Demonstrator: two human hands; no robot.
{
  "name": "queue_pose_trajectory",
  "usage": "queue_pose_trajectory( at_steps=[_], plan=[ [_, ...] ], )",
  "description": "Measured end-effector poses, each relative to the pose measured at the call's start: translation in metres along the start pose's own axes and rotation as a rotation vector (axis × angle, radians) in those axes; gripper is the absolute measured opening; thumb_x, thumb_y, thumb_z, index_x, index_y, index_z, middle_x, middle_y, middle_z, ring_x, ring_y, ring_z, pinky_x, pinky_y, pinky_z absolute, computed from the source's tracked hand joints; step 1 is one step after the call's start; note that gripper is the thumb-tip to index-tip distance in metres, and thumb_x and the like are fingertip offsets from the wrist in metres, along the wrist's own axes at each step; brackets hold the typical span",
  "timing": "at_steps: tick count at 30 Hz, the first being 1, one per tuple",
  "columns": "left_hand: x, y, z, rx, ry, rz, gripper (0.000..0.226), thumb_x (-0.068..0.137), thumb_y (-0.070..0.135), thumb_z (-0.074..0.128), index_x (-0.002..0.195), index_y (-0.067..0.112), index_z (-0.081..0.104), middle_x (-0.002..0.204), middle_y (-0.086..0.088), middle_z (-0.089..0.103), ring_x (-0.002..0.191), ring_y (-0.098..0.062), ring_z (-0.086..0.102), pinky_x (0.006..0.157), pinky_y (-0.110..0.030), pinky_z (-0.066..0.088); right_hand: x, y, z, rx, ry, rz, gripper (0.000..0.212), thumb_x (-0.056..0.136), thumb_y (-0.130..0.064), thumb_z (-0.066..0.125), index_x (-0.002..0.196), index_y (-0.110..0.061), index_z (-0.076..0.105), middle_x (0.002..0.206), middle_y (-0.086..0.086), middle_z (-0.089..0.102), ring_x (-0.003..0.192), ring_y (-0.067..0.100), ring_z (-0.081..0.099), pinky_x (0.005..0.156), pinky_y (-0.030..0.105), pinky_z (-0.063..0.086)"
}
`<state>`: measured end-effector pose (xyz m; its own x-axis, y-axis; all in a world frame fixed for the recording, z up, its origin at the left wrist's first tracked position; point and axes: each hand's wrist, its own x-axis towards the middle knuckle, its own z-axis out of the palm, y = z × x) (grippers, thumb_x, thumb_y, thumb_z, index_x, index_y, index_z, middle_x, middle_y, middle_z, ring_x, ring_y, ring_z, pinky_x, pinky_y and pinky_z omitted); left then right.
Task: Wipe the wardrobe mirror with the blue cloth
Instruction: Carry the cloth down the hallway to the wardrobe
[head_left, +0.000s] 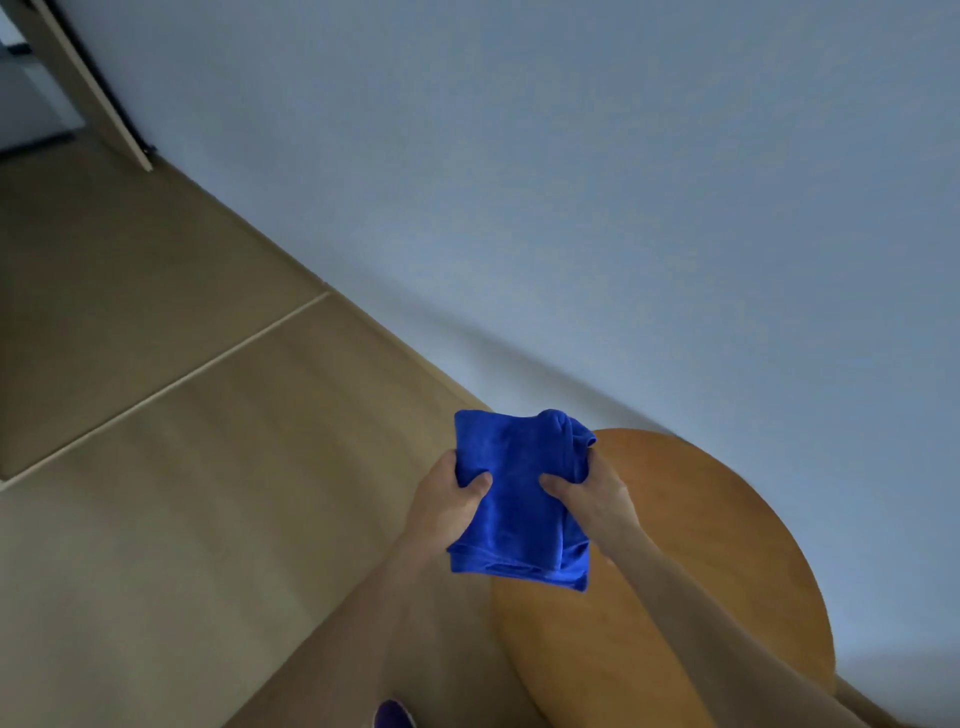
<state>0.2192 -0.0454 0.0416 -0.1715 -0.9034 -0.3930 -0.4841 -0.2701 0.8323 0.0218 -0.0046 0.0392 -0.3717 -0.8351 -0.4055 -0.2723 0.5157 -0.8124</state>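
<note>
Blue cloth (519, 493) gripped by left hand (447, 499) and right hand (592, 493); fold it flat before reaching the mirror, unseen.

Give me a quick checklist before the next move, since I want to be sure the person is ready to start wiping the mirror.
1. Cloth in hand: ok. The blue cloth is held up between both hands.
2. Left hand grip: ok, thumb on top, fingers tucked behind the cloth's left edge.
3. Right hand grip: ok, closed on the cloth's right edge.
4. Cloth folded into a pad: ok, layers show along its lower edge, though the top right corner is bunched.
5. Mirror within view: not ok, only the wall, floor and a round wooden table show.
6. Cloth damp or dry: cannot tell.
</note>
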Motion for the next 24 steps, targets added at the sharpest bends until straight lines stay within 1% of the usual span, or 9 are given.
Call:
queue_pose_trajectory(
  at_steps=[5,9,12,14,15,17,19,20,24],
  plan=[
    [-0.006,-0.021,-0.083,-0.069,0.045,0.003,0.025,0.094,0.032,0.066,0.115,0.021,0.058,0.104,0.003,0.072,0.093,-0.016,0.071,0.086,-0.042,0.060,-0.012,-0.052,0.074,-0.036,-0.050,-0.058,0.038,0.083,-0.033,0.072,0.112,-0.025,0.050,0.102,-0.006,0.063,0.087,0.013,0.063,0.060,0.026,0.048],
    [-0.008,-0.044,-0.147,-0.104,0.103,-0.017,0.028,0.094,0.029,0.066,0.118,0.018,0.057,0.107,0.003,0.072,0.097,-0.016,0.070,0.089,-0.042,0.059,-0.021,-0.089,0.134,-0.045,-0.091,-0.125,0.040,0.081,-0.034,0.075,0.109,-0.026,0.049,0.098,-0.013,0.061,0.083,0.004,0.060,0.058,0.020,0.044],
    [-0.012,-0.063,-0.190,-0.162,0.158,-0.028,0.028,0.097,0.027,0.065,0.122,0.019,0.055,0.113,0.004,0.069,0.100,-0.014,0.068,0.088,-0.038,0.058,-0.025,-0.116,0.175,-0.061,-0.154,-0.143,0.044,0.081,-0.034,0.077,0.111,-0.025,0.046,0.097,-0.014,0.058,0.085,0.008,0.059,0.064,0.025,0.047],
    [-0.017,-0.073,-0.215,-0.203,0.212,-0.030,0.026,0.098,0.025,0.064,0.120,0.020,0.054,0.115,0.005,0.067,0.099,-0.011,0.066,0.081,-0.030,0.056,-0.027,-0.133,0.198,-0.065,-0.223,-0.150,0.038,0.082,-0.033,0.077,0.106,-0.026,0.049,0.096,-0.011,0.061,0.087,0.013,0.062,0.073,0.033,0.052],
    [-0.020,-0.078,-0.226,-0.224,0.236,-0.034,0.025,0.098,0.025,0.064,0.120,0.021,0.053,0.115,0.005,0.066,0.099,-0.009,0.065,0.077,-0.025,0.055,-0.029,-0.142,0.209,-0.073,-0.260,-0.165,0.032,0.082,-0.032,0.076,0.102,-0.027,0.051,0.095,-0.011,0.063,0.086,0.012,0.063,0.073,0.033,0.053],
    [-0.025,-0.088,-0.248,-0.272,0.286,-0.050,0.025,0.098,0.026,0.064,0.120,0.021,0.053,0.116,0.005,0.065,0.100,-0.011,0.065,0.078,-0.027,0.056,-0.031,-0.159,0.230,-0.104,-0.325,-0.217,0.026,0.084,-0.031,0.075,0.099,-0.028,0.054,0.094,-0.008,0.066,0.082,0.010,0.064,0.064,0.026,0.050],
    [-0.028,-0.097,-0.266,-0.299,0.337,-0.078,0.027,0.098,0.027,0.065,0.122,0.019,0.054,0.115,0.003,0.066,0.103,-0.017,0.066,0.089,-0.039,0.058,-0.033,-0.175,0.251,-0.137,-0.362,-0.257,0.023,0.085,-0.030,0.073,0.100,-0.025,0.056,0.093,-0.007,0.067,0.079,0.007,0.063,0.059,0.021,0.044],
    [-0.029,-0.101,-0.274,-0.315,0.361,-0.089,0.028,0.098,0.026,0.065,0.122,0.018,0.054,0.116,0.003,0.066,0.104,-0.018,0.066,0.092,-0.041,0.058,-0.033,-0.183,0.261,-0.147,-0.375,-0.273,0.021,0.086,-0.030,0.073,0.097,-0.025,0.056,0.090,-0.008,0.066,0.077,0.006,0.063,0.057,0.020,0.043],
    [-0.031,-0.116,-0.304,-0.401,0.445,-0.122,0.029,0.099,0.022,0.064,0.126,0.015,0.054,0.118,0.001,0.066,0.106,-0.018,0.066,0.091,-0.039,0.057,-0.033,-0.207,0.298,-0.118,-0.449,-0.313,0.017,0.086,-0.023,0.073,0.088,-0.029,0.057,0.083,-0.010,0.068,0.065,0.001,0.065,0.051,0.015,0.046]
  ],
)
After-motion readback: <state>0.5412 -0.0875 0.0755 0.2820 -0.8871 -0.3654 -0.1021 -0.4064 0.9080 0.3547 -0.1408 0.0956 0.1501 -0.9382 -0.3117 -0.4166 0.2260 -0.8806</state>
